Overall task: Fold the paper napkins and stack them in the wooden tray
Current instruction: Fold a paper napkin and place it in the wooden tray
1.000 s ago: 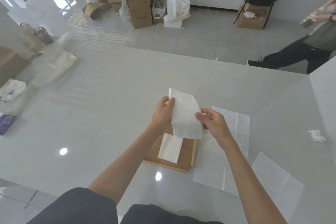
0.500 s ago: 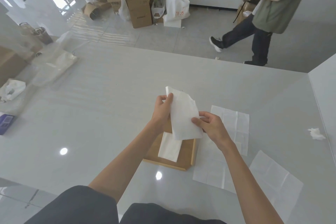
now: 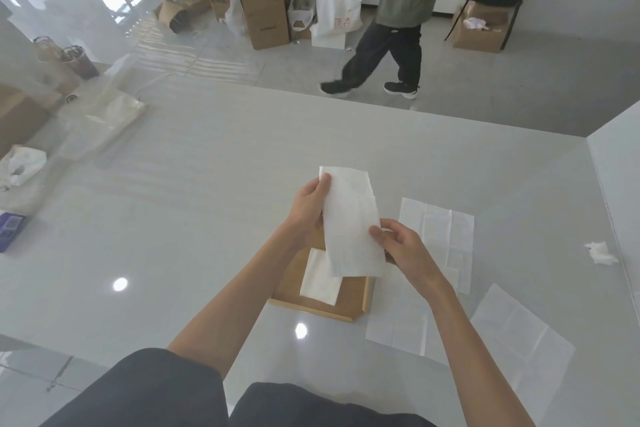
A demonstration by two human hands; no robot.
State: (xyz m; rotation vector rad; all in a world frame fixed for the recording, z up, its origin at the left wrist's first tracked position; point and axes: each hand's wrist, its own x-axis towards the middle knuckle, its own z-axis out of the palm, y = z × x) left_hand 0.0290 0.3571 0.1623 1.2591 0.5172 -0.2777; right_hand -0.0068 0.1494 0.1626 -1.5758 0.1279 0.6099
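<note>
A white paper napkin point(image 3: 349, 222), folded into a long strip, hangs in the air above the wooden tray point(image 3: 349, 300). My left hand point(image 3: 308, 208) pinches its upper left edge and my right hand point(image 3: 401, 250) pinches its lower right edge. One folded napkin point(image 3: 320, 279) lies flat in the tray's left part. Unfolded napkins lie on the table to the right: one point(image 3: 438, 236) beside the tray, one point(image 3: 398, 326) partly under my right arm, one point(image 3: 519, 350) nearer the front right.
A crumpled white tissue point(image 3: 601, 252) lies near the table's right edge. Plastic bags point(image 3: 100, 121) and a purple object point(image 3: 10, 230) sit at the table's left side. A person point(image 3: 391, 21) walks on the floor beyond the far edge, past cardboard boxes point(image 3: 263, 7).
The held napkin has straightened into a longer strip, with my right hand lower on its edge. The person in the background has walked from right to left.
</note>
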